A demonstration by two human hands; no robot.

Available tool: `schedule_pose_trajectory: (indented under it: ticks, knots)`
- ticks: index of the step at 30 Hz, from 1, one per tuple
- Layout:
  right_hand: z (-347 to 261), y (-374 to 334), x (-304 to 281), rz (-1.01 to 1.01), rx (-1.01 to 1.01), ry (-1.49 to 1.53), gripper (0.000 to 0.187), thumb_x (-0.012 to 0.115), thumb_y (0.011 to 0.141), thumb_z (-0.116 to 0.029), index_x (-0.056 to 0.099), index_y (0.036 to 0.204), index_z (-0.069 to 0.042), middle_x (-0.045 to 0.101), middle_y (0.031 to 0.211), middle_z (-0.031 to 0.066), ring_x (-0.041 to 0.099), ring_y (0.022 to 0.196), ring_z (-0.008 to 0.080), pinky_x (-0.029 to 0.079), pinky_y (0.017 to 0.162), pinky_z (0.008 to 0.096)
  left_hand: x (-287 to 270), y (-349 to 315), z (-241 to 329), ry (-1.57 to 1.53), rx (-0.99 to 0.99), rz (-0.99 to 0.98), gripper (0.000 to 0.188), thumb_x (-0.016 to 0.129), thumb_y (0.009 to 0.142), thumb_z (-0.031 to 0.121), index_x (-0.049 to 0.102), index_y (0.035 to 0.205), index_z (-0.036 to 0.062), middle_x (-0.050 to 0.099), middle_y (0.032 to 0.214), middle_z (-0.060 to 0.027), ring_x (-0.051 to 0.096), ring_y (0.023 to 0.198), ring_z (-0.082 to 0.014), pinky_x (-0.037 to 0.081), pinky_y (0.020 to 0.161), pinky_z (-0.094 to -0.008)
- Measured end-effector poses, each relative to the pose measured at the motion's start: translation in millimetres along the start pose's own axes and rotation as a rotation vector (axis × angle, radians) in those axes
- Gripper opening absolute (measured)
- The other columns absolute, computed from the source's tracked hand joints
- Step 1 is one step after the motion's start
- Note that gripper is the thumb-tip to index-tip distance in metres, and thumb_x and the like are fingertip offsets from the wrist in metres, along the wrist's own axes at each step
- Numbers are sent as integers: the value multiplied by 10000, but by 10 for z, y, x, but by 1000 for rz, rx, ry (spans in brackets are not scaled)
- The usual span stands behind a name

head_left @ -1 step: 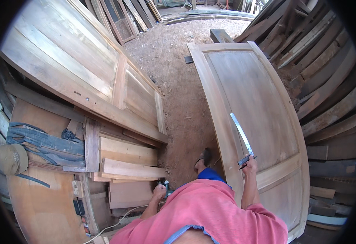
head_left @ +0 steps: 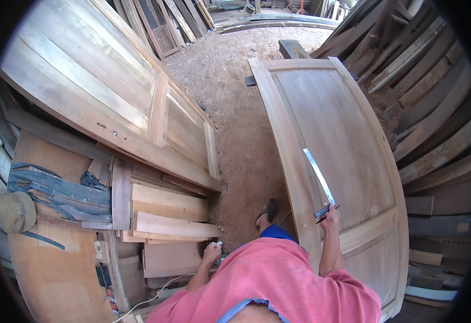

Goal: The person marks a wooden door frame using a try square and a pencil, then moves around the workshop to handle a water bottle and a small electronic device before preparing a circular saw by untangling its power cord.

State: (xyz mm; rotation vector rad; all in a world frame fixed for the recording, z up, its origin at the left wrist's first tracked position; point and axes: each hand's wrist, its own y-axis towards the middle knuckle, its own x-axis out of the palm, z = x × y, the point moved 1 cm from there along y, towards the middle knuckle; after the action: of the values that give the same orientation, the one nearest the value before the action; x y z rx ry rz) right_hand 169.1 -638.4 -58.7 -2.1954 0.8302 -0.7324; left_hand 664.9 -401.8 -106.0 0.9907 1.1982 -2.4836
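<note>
In my right hand I hold a try square by its dark stock, with the fingers closed round it. Its long shiny blade points away from me over a wooden panel door, which lies flat on my right. My left hand is low at my left side, near some stacked boards. It is closed on a teal tool, mostly hidden by the hand and my pink shirt, so its exact kind does not show.
A second panel door lies raised at the left. Below it is a bench with plywood, dark strips and a round wooden block. A pale cord runs beside me. Timber is stacked at the right.
The teal tool by my left hand has turned and dropped slightly, so less of it shows. My foot has shifted a little nearer. The right hand and try square are nearly still.
</note>
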Motion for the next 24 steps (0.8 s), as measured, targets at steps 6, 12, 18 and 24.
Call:
schedule_pose_trajectory:
  ticks: [6, 12, 18, 24]
  knots:
    - [-282, 616, 1193, -57, -70, -60, 342, 421, 1053, -306, 601, 972, -26, 388, 568, -35, 335, 432, 89, 286, 384, 247, -203, 843, 1325, 13, 386, 36, 214, 505, 884, 211, 641, 970, 71, 687, 920, -201, 659, 925, -403, 519, 819, -458]
    - [-256, 1014, 2139, -128, -21, -154, 327, 447, 1044, -285, 614, 940, -23, 416, 568, -35, 349, 432, 81, 299, 380, 246, -878, 1448, 2061, -81, 429, 183, 113, 557, 894, 153, 613, 962, 83, 683, 887, -198, 673, 892, -378, 520, 787, -451]
    - [-269, 1090, 2967, -246, -24, -81, 339, 450, 1040, -283, 617, 900, -22, 402, 555, -35, 355, 432, 88, 308, 401, 249, -1017, 1797, 1462, -148, -23, 245, 189, 688, 823, 185, 607, 907, 36, 672, 801, -138, 657, 780, -267, 525, 742, -395]
    - [-404, 1139, 3802, -230, 1, 37, 362, 455, 1043, -305, 605, 897, -10, 370, 532, -42, 341, 427, 95, 300, 415, 266, -960, 1967, 887, 124, -213, 102, 275, 570, 841, 218, 640, 995, 2, 688, 972, -238, 656, 975, -376, 490, 858, -461]
